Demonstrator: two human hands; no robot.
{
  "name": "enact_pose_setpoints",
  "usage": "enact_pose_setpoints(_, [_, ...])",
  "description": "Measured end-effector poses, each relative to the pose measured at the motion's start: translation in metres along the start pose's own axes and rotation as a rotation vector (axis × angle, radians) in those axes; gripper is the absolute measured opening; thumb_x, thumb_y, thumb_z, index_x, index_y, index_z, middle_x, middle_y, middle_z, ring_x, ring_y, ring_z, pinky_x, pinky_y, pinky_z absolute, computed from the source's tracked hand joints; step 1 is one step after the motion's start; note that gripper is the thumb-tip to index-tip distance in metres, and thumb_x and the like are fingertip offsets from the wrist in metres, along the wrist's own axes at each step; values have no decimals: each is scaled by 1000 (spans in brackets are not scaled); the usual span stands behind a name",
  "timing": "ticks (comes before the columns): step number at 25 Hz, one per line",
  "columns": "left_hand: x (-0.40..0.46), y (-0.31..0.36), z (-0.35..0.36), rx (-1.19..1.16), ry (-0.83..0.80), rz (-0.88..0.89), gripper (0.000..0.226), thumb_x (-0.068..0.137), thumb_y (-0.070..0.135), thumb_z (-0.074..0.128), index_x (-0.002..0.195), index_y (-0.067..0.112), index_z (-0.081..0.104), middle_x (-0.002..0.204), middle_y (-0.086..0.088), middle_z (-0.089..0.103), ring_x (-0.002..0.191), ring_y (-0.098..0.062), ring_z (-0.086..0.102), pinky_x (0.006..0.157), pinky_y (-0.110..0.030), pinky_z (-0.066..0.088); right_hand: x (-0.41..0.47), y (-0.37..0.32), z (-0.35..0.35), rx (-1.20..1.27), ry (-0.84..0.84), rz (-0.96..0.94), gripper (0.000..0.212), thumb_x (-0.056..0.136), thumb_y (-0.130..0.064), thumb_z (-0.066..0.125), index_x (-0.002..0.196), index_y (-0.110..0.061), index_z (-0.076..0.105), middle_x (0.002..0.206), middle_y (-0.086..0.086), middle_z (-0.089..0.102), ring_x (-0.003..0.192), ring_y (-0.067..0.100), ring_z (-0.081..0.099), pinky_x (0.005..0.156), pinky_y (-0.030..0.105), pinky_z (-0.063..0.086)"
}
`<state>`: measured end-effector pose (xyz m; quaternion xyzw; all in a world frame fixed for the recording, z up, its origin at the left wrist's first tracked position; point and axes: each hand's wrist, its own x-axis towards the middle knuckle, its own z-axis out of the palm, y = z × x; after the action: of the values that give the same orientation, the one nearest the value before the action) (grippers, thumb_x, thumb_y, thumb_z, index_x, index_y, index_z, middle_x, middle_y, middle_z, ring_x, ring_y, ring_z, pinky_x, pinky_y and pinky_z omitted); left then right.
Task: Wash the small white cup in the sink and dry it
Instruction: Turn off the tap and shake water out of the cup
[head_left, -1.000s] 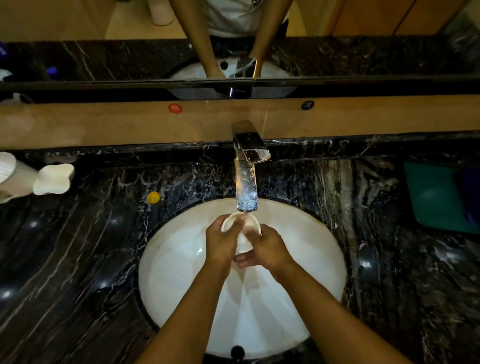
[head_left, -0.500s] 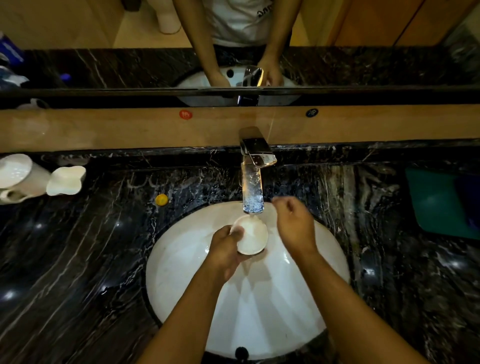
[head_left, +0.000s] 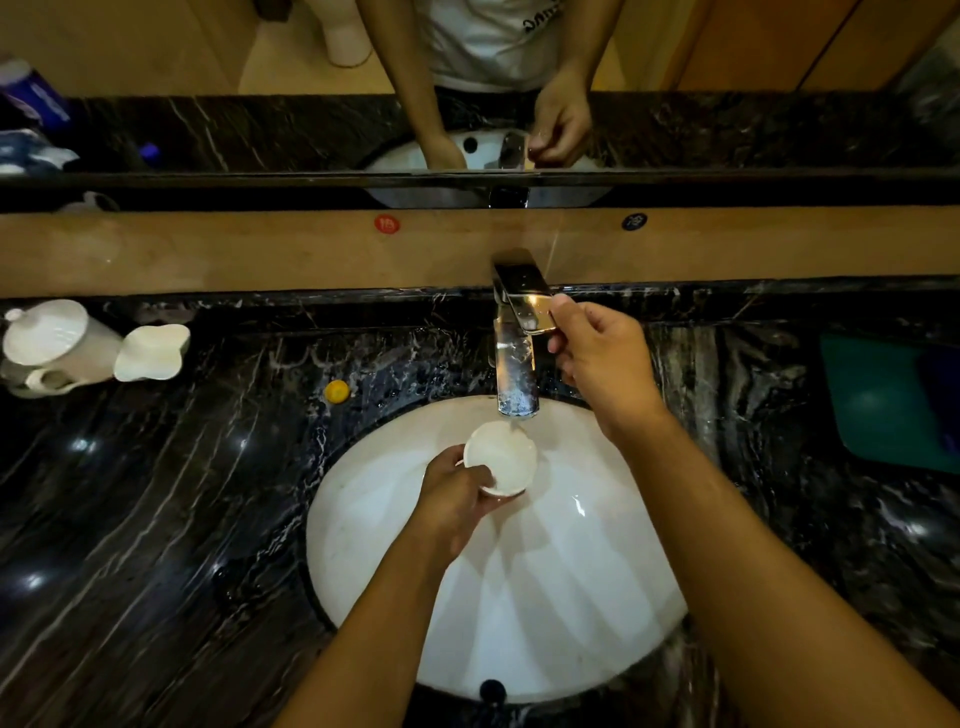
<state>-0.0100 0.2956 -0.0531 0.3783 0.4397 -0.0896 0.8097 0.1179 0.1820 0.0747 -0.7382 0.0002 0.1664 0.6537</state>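
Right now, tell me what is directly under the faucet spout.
Under the faucet spout the left hand holds the small white cup with its mouth up, over the sink. The cup covers the basin below it. The right hand is at the faucet handle.

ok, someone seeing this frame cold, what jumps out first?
The oval white sink basin glowing at centre against the dark veined marble countertop, with water running from the chrome faucet toward the small white cup held over the basin by the left hand. The right hand is up at the faucet's lever. At the far left, a white ceramic teapot stands on the counter.
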Motion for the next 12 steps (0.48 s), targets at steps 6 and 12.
enact_pose_setpoints(6, [-2,1,-5,-28,6,8,48,82,-20,45,127,-6,55,139,-27,48,121,-55,53,86,-64,58,-3,20,-6,-36,48,14,45,101,-42,57,83,-2,68,65,1,58,53,8,43,51,23,35])
enact_pose_setpoints(12, [-10,3,-9,37,34,27,40,86,-16,49,120,1,60,132,-25,55,119,-50,56,87,-60,59,-29,84,-9,-45,127,324,28,101,-24,48,93,-13,73,78,4,64,59,15,47,50,25,35])
